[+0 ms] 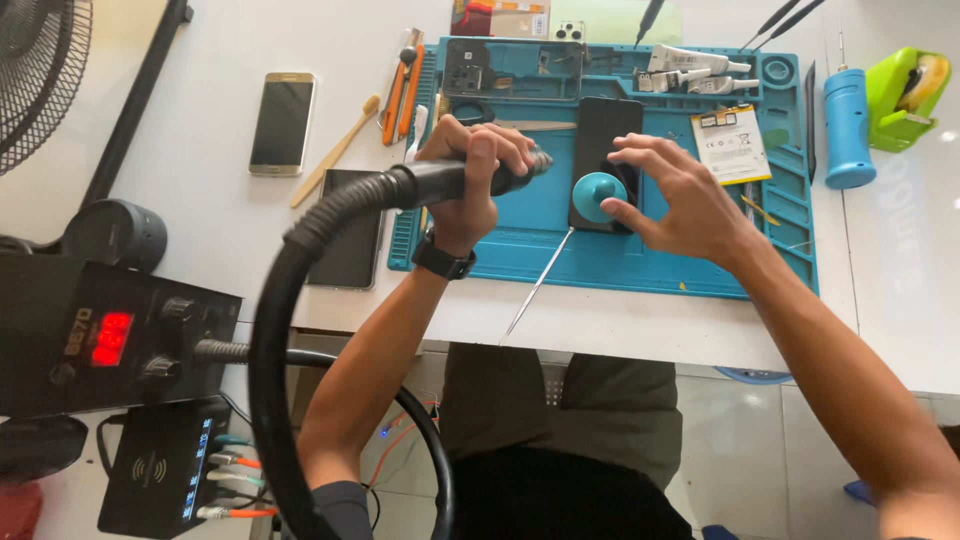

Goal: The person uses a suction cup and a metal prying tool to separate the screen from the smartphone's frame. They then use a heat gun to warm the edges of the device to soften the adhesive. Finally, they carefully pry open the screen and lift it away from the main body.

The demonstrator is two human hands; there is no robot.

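Thick black ribbed hose (300, 260) curls up from the black hot-air station with red display (100, 340) to the dark heat-gun handle (470, 178), gripped tight in the left hand (470, 185). Its nozzle points at the black phone (603, 160) lying on the teal repair mat (700, 265). The right hand (675, 195), fingers spread, pinches the teal suction cup (598, 195), apparently stuck to the phone. A thin metal pick (535, 288) lies just below; a white battery (732, 143) sits right.
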